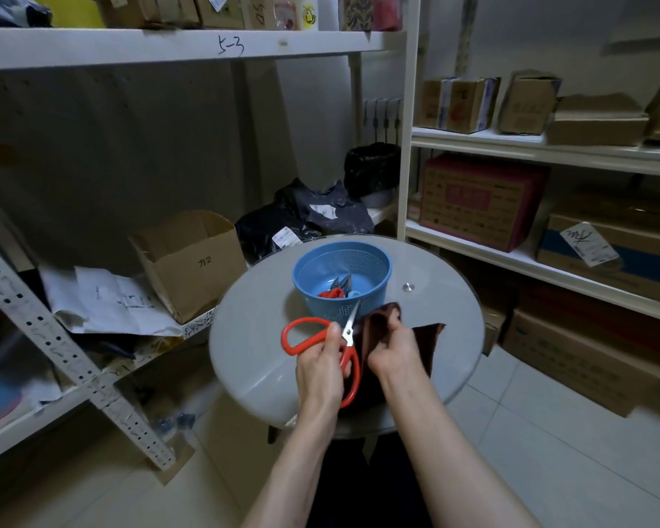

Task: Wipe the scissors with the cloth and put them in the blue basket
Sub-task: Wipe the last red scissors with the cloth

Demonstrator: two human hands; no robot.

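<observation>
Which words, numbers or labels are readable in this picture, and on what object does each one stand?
"5-3": handwritten on the front edge of the upper shelf.
"方2": handwritten on the open cardboard box.
Too blurred or small to read: the labels on the black bags, the white tag at lower right, the print on the purple carton.

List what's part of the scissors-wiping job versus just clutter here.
Job: left hand, red scissors it holds, right hand, brown cloth, blue basket, scissors already inside.
Clutter: open cardboard box, black bags, loose papers, shelved boxes.
</observation>
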